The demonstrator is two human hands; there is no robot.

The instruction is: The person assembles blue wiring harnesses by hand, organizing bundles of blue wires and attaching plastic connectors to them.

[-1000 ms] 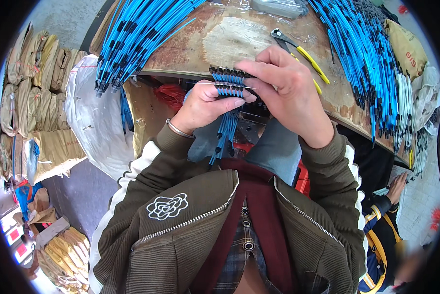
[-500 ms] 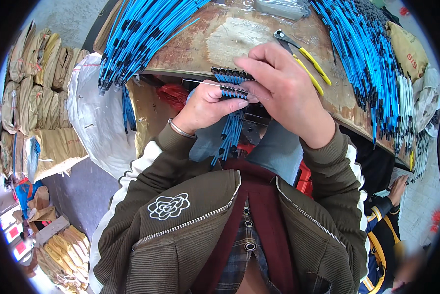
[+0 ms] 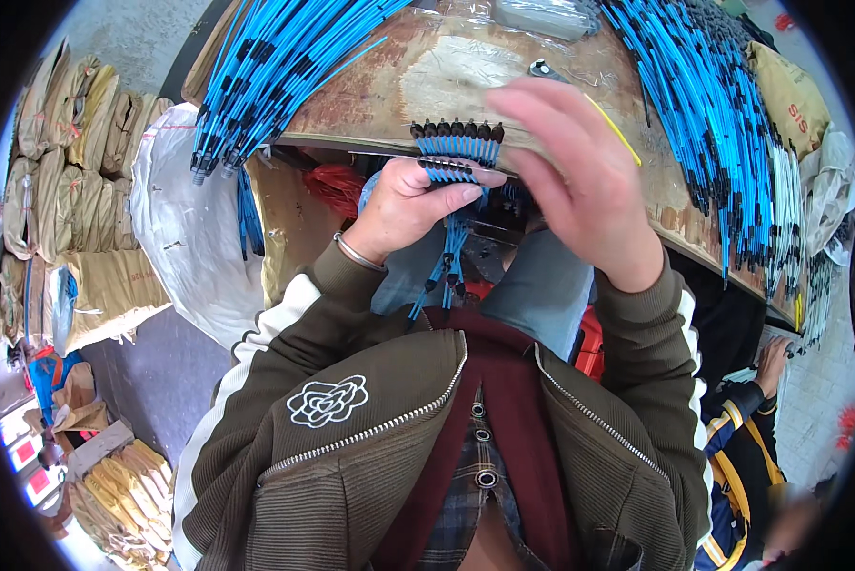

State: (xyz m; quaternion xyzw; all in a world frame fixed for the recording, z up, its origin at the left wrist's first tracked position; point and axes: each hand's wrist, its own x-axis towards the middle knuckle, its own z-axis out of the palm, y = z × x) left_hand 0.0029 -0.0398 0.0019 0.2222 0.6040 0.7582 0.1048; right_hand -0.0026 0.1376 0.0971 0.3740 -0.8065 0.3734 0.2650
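A row of blue cables [image 3: 459, 146] with black connector ends is held side by side in my left hand [image 3: 396, 211], just off the table's near edge. Its thumb lies across them below a second row of black pieces, and the cables' lower ends hang down over my lap. My right hand [image 3: 594, 176] is raised to the right of the cables, apart from them. Thumb and fingers are spread and blurred by motion, with nothing visible between them. Behind that hand lie pliers with yellow handles [image 3: 616, 129], partly covered by it.
Blue cable bundles lie on the worn wooden table [image 3: 375, 100], one at the left [image 3: 275, 71] and one at the right [image 3: 704, 143]. A white plastic sack [image 3: 194, 228] and stacked brown paper packages [image 3: 61, 205] stand left. Another person's hand [image 3: 773, 366] shows at far right.
My right hand has let go of the cable row and moved away to the right, its fingers parting. The row's black ends are now uncovered. My left hand keeps its hold.
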